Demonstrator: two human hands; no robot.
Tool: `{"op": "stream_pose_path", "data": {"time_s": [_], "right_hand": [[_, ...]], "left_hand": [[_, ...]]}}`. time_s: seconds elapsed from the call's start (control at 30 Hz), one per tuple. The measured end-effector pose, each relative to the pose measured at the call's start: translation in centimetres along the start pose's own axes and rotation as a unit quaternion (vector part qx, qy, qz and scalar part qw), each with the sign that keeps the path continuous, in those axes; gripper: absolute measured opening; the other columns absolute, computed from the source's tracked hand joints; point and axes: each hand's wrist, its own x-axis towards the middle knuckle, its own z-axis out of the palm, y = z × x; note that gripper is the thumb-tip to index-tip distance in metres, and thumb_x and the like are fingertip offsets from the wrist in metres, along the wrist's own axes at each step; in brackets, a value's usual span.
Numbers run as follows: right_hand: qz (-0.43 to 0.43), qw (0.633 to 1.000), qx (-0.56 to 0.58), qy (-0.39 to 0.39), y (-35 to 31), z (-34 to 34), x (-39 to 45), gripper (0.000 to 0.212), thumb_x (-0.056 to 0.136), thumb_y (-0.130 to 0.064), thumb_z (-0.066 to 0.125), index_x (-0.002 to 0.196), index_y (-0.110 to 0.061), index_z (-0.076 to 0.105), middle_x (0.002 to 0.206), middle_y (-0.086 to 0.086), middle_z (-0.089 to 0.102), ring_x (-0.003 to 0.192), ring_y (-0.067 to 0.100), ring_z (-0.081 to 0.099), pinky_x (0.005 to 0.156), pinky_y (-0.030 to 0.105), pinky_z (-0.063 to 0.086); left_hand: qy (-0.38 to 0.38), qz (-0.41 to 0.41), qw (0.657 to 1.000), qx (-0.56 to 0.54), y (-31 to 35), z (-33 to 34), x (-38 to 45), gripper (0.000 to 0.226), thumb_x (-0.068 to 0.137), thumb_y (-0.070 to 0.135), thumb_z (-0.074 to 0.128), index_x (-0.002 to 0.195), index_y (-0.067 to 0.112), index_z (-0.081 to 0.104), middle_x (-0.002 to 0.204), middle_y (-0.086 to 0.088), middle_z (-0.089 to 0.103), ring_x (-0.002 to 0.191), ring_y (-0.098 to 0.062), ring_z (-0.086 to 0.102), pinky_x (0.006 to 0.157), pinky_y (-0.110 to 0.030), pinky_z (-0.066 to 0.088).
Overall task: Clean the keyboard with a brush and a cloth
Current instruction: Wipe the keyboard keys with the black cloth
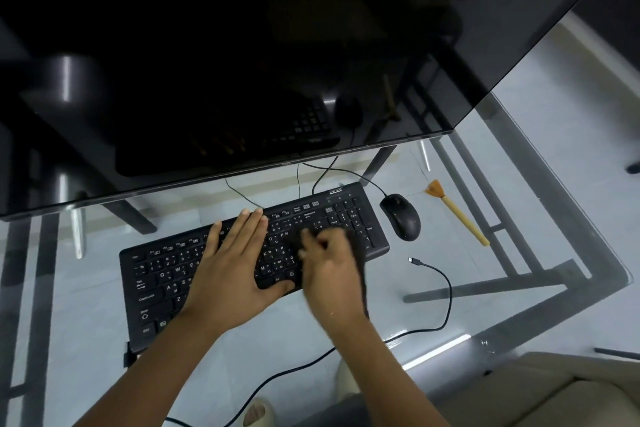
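A: Hands?
B: Left hand (235,260) open, flat on keyboard (254,258), probably pinning it. Right hand (329,267) blurred, clutching dark cloth (358,253), likely wiping.
A: Brush?
B: Brush (457,213) idle at 2 o'clock, past mouse (401,217).

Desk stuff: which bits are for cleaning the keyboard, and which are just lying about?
For the job:
keyboard
brush, lying unused
dark cloth, seemingly under the right hand

Lying about:
mouse
loose cable
monitor
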Motion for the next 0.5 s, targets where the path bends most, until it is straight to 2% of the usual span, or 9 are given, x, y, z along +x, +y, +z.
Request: {"op": "stream_pose_path", "data": {"time_s": [0.03,0.07,0.13,0.2,0.23,0.3,0.37,0.4,0.5], "right_hand": [[-0.046,0.998,-0.009,-0.030,-0.5,0.4,-0.4,0.025,0.094,-0.016,0.049,0.114,-0.020,0.064,0.101,-0.001,0.055,0.095,0.020,0.053,0.080,0.018,0.042],[-0.041,0.999,0.009,-0.012,-0.1,0.4,-0.1,0.020,0.094,-0.018,0.053,0.109,-0.024,0.065,0.097,-0.002,0.061,0.091,0.018,0.057,0.080,0.030,0.048],[0.053,0.997,0.036,0.054,1.8,-0.2,1.5,0.011,0.096,-0.028,0.056,0.102,-0.026,0.066,0.086,-0.017,0.059,0.080,-0.004,0.058,0.082,0.040,0.052],[0.090,0.990,0.002,0.107,2.3,-0.4,2.6,0.021,0.097,-0.020,0.056,0.113,-0.016,0.067,0.094,-0.021,0.047,0.075,-0.007,0.049,0.080,0.031,0.052],[0.063,0.990,-0.022,0.120,1.9,-0.2,2.5,0.025,0.095,-0.015,0.057,0.118,-0.011,0.067,0.098,-0.012,0.049,0.075,-0.002,0.046,0.075,0.027,0.051],[-0.020,0.996,-0.037,0.079,0.4,0.8,2.0,0.026,0.094,-0.014,0.058,0.118,-0.009,0.066,0.099,0.005,0.053,0.077,0.009,0.047,0.071,0.024,0.050],[-0.076,0.995,-0.062,0.030,0.5,1.3,2.0,0.024,0.098,-0.020,0.050,0.115,-0.011,0.065,0.101,0.002,0.053,0.082,0.011,0.049,0.072,0.021,0.046],[-0.038,0.998,-0.047,0.021,0.9,0.9,2.8,0.026,0.099,-0.022,0.046,0.113,-0.013,0.065,0.102,-0.002,0.052,0.084,0.008,0.046,0.074,0.019,0.042],[0.094,0.992,-0.020,0.084,1.5,0.0,4.8,0.022,0.096,-0.024,0.046,0.108,-0.018,0.063,0.100,-0.009,0.047,0.084,0.002,0.037,0.073,0.016,0.032]], "left_hand": [[-0.001,0.000,1.000,-0.001,0.0,0.0,0.0,0.106,0.074,0.084,0.034,0.151,0.014,0.016,0.159,0.003,0.007,0.145,-0.009,-0.004,0.117,-0.046,0.001],[-0.003,0.001,1.000,-0.003,0.0,-0.1,0.1,0.106,0.074,0.085,0.034,0.151,0.014,0.016,0.159,0.003,0.007,0.145,-0.008,-0.004,0.117,-0.045,0.001],[-0.003,0.007,1.000,-0.011,0.3,0.0,0.2,0.106,0.073,0.084,0.035,0.151,0.015,0.016,0.159,0.004,0.007,0.145,-0.008,-0.005,0.117,-0.044,-0.001],[0.004,0.000,1.000,-0.014,0.1,-0.1,0.0,0.106,0.072,0.084,0.036,0.151,0.015,0.015,0.159,0.004,0.007,0.145,-0.007,-0.005,0.117,-0.044,-0.002],[0.001,-0.004,1.000,-0.016,0.3,0.0,0.0,0.107,0.072,0.084,0.036,0.151,0.015,0.015,0.159,0.004,0.007,0.145,-0.008,-0.005,0.117,-0.044,-0.001],[-0.007,-0.006,1.000,-0.016,0.4,0.0,0.0,0.108,0.072,0.086,0.036,0.151,0.015,0.015,0.159,0.004,0.006,0.145,-0.007,-0.005,0.118,-0.045,0.000],[-0.011,-0.005,1.000,-0.018,0.2,-0.2,0.1,0.108,0.072,0.086,0.035,0.151,0.016,0.014,0.159,0.004,0.004,0.145,-0.007,-0.008,0.118,-0.045,0.000],[-0.010,-0.005,1.000,-0.018,0.2,-0.3,0.1,0.108,0.072,0.086,0.034,0.152,0.016,0.013,0.159,0.005,0.003,0.144,-0.006,-0.009,0.118,-0.045,-0.002],[-0.001,-0.003,1.000,-0.014,0.0,-0.3,0.0,0.107,0.072,0.085,0.033,0.152,0.017,0.011,0.159,0.006,0.000,0.144,-0.005,-0.012,0.117,-0.043,-0.005]]}}
